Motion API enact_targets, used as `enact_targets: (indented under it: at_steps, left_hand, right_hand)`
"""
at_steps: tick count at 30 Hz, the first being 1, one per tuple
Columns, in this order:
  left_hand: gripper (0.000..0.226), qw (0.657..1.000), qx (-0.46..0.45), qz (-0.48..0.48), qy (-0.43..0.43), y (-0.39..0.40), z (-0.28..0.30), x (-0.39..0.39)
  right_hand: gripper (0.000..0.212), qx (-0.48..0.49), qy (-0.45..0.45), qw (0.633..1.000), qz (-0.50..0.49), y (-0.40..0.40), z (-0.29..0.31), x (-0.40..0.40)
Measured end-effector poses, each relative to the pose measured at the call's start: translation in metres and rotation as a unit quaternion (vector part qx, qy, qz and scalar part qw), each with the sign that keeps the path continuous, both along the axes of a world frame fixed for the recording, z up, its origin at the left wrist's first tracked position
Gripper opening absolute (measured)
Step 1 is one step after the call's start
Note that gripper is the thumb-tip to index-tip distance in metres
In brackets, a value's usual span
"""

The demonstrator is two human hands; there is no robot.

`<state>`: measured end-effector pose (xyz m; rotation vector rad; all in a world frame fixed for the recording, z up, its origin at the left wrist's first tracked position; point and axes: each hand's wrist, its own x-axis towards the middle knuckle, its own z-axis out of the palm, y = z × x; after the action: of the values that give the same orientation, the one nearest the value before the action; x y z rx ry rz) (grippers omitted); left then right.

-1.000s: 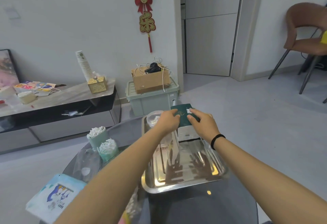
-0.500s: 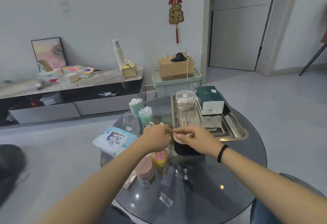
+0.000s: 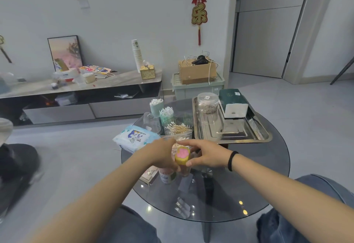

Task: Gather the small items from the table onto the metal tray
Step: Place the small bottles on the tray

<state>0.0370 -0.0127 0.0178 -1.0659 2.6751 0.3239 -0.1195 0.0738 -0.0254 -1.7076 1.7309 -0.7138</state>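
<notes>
The red-and-gold wall hanging (image 3: 199, 3) carries the character 乐 in gold, with a small 福 at the centre of its red bow. The wet-wipes pack (image 3: 134, 137) bears the word "BABY". Other labels are too small to read.

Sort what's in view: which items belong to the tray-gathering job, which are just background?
Job:
- metal tray
- clear jar and green box, on the tray
- yellow container with pink lid, both hands around it: left hand, right hand
- cotton swab cups
- wet wipes pack

Background:
- cardboard box
- paper cup stack
- framed picture
</notes>
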Motion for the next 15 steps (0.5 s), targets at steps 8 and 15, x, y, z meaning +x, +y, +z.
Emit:
enact_targets:
  at_steps: [8, 15]
  left_hand:
    - [0.078, 0.999, 0.018, 0.007, 0.026, -0.009, 0.002, -0.001]
    - [0.061, 0.991, 0.058, -0.034, 0.115, -0.024, 0.035, -0.048]
  right_hand:
    - [0.058, 0.004, -0.02, 1.0, -0.001, -0.007, 0.0, -0.009]
    - [0.058, -0.021, -0.02, 0.998, -0.064, -0.004, 0.037, -0.062]
